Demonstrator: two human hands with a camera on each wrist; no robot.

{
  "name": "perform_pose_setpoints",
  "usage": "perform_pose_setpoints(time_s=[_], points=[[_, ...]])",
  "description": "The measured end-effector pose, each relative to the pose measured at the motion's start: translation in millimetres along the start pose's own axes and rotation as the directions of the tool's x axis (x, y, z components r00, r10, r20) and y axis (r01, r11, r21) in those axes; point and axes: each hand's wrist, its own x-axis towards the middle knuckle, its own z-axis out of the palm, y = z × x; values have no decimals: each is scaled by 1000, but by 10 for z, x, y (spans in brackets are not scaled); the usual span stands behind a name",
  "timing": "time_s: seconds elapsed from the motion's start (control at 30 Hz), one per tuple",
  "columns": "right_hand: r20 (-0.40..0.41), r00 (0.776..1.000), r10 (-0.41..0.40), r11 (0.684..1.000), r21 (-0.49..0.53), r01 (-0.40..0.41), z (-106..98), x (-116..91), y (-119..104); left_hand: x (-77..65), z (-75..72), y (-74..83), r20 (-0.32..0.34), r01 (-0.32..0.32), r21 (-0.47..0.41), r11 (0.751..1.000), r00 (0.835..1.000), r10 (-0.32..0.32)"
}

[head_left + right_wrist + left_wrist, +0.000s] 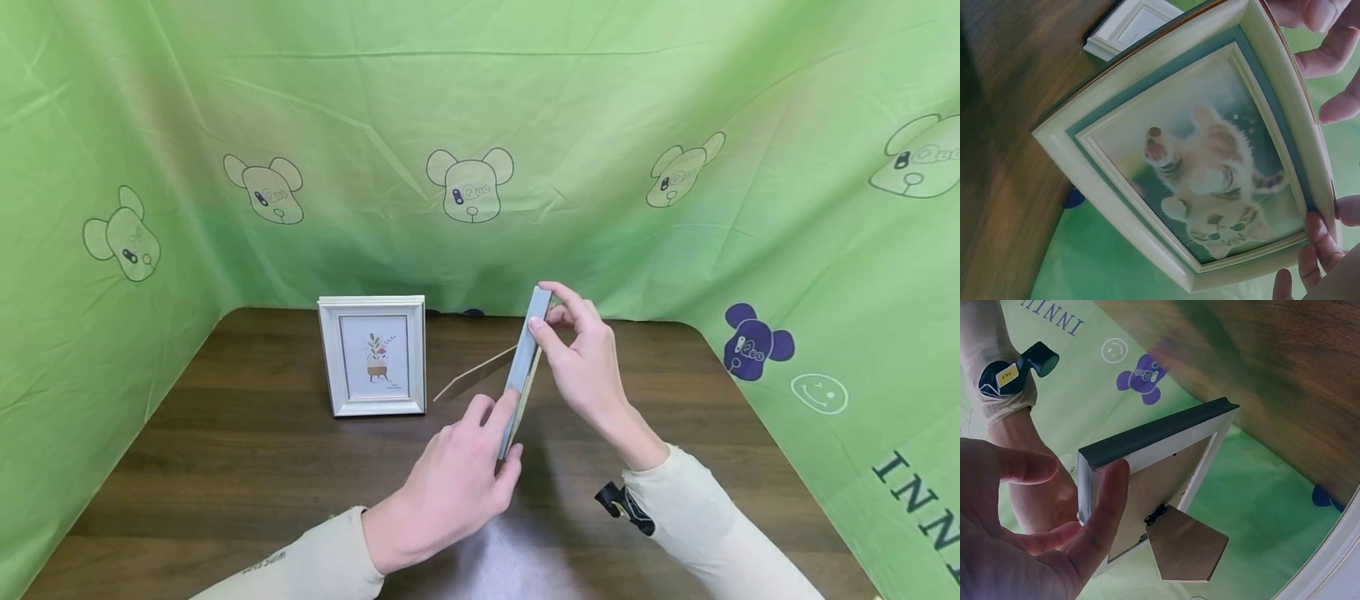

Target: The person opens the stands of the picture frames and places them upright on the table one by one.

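A picture frame (522, 367) with a blue-grey edge is tilted up between the two hands, edge-on in the head view. My right hand (588, 358) pinches its upper far end between thumb and fingers. My left hand (457, 467) is at the lower near end, one finger touching the back edge and the thumb spread away from it. In the right wrist view the front shows a kitten picture (1210, 181), upside down, inside a cream border. The brown backing has a fold-out stand (1188, 544), swung away from it in the left wrist view.
A white picture frame (372, 357) with a potted-plant print stands upright on the brown wooden table (247, 417), left of the hands. A green cloth (375, 100) with bear-head prints hangs around the back and sides. A black strap (628, 507) is on the right sleeve.
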Motion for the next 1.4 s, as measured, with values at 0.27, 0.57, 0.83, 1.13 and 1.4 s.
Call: perform_pose_setpoints(time_s=[0.27, 0.57, 0.83, 1.13, 1.4], points=[[-12, 1000, 1, 1000, -5, -1, -4, 9, -17, 22, 28, -11, 7, -9, 43, 999, 1000, 9], [-23, 1000, 7, 1000, -5, -7, 24, 15, -5, 48, 49, -34, 23, -3, 59, 998, 1000, 2], [-26, 1000, -10, 1000, -15, 10, 50, 33, -4, 86, 75, -62, 10, -2, 64, 998, 1000, 1], [-25, 1000, -7, 1000, -23, 6, 75, 56, 2, 121, 127, -111, -10, 8, 63, 998, 1000, -7], [-25, 1000, -4, 999, -43, 3, 101, 69, 34, 139, 148, -140, -11, 35, 69, 997, 999, -34]])
